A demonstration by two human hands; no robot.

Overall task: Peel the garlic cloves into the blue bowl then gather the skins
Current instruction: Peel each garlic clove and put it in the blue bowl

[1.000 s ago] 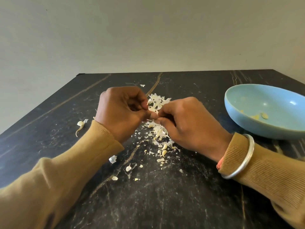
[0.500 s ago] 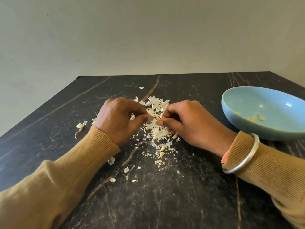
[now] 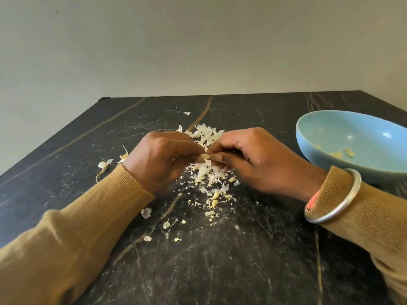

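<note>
The garlic clove (image 3: 204,156) is a small, pale cream sliver. Only a short stretch of it shows between the two thumbs, and I cannot tell how much skin it has on it. The left hand (image 3: 160,159) pinches its left end with the thumb pressed against curled fingers. The right hand (image 3: 259,159) pinches the other end between thumb and forefinger, with the rest of its fingers folded under. The two hands meet at the clove, knuckles up, and hold it a little above the dark surface (image 3: 242,260).

Right below and behind the clove lie the skins (image 3: 207,134). They are thin, white, papery flakes, heaped thickest on the far side of the hands and thinning into crumbs toward the near edge. Among the crumbs are a few small yellowish pieces (image 3: 215,195); I cannot tell whether they are cloves or scraps. Some loose flakes lie apart from the heap, and a curled stalk piece (image 3: 102,166) lies off by the left sleeve (image 3: 105,208).

The blue bowl (image 3: 326,130) stands to the right, just beyond the right wrist and well apart from the clove. It is glossy and shallow, and near its bottom lie a few pale yellow peeled bits (image 3: 349,152). A plain silver bangle (image 3: 337,199) sits over the cuff of the right sleeve, with a bit of orange at its edge. The surface is black, veined with thin brown lines and dusted with fine white specks.
</note>
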